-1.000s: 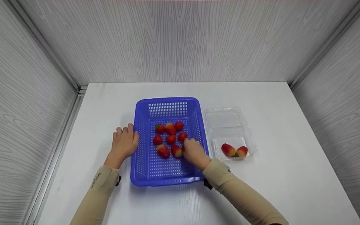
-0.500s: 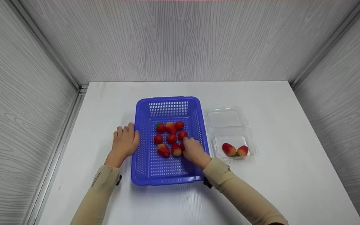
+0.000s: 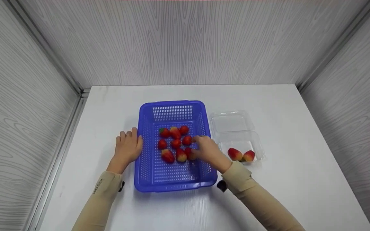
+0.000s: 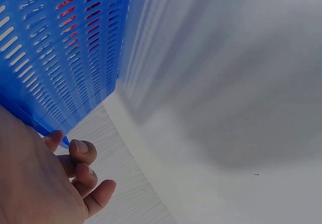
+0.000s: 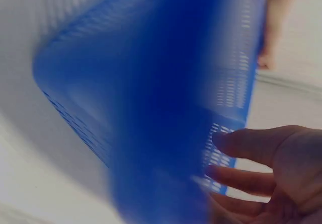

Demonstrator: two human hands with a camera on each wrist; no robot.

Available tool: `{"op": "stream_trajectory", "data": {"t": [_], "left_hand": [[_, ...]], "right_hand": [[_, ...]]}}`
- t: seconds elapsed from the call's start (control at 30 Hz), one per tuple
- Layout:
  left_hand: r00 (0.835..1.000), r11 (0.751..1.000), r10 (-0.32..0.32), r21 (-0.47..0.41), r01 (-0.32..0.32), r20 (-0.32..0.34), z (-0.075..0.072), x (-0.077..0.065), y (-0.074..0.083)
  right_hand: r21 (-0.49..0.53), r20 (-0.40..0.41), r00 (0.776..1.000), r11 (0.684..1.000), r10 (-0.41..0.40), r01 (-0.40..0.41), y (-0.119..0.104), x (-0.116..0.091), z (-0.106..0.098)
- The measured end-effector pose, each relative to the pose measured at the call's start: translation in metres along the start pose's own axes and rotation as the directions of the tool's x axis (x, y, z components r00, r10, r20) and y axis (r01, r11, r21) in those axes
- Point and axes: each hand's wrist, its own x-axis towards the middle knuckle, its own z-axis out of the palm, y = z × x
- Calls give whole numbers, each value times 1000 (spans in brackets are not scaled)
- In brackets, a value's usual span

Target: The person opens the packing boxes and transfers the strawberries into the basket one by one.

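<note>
Several red strawberries (image 3: 175, 143) lie in loose rows on the floor of a blue slotted basket (image 3: 172, 186) in the head view. My left hand (image 3: 127, 146) holds the basket's left rim, thumb over the edge and fingers outside; the left wrist view shows this hand (image 4: 45, 178) at the rim. Over the basket's right side is my right hand (image 3: 208, 149), thumb and fingers spread beside the rightmost strawberry (image 3: 189, 153) of the front row. In the right wrist view nothing shows between the fingers of this hand (image 5: 266, 173), and the basket wall (image 5: 161, 83) covers the fruit.
Right of the basket stands a clear plastic clamshell box (image 3: 257, 144) with its lid (image 3: 231, 122) folded back. Two strawberries (image 3: 235, 154) lie in its front half. Wood-patterned panels (image 3: 185, 41) enclose the white table (image 3: 287, 179) at the back and both sides.
My right hand has lifted and drawn back to the right, its fingers spreading apart. The strawberry it covered now shows in the front row. The left hand keeps its place at the rim.
</note>
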Motion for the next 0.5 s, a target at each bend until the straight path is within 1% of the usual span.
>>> {"op": "stream_trajectory", "data": {"t": [0.07, 0.13, 0.3, 0.4, 0.5], "left_hand": [[1000, 1000, 4, 3, -4, -6, -1, 1, 0], [1000, 1000, 5, 6, -5, -7, -2, 2, -1], [1000, 1000, 1, 9, 0, -10, -3, 1, -1], [1000, 1000, 5, 7, -5, -8, -4, 0, 0], [1000, 1000, 9, 8, -9, -6, -4, -1, 1]], "right_hand": [[54, 16, 1000, 998, 12, -13, 2, 2, -12], [93, 16, 1000, 996, 7, -8, 7, 3, -23], [161, -65, 998, 986, -26, 36, 24, 1, -46], [179, -117, 993, 984, 3, 18, 36, -4, -58], [154, -145, 988, 987, 55, -32, 52, -11, -65]]}}
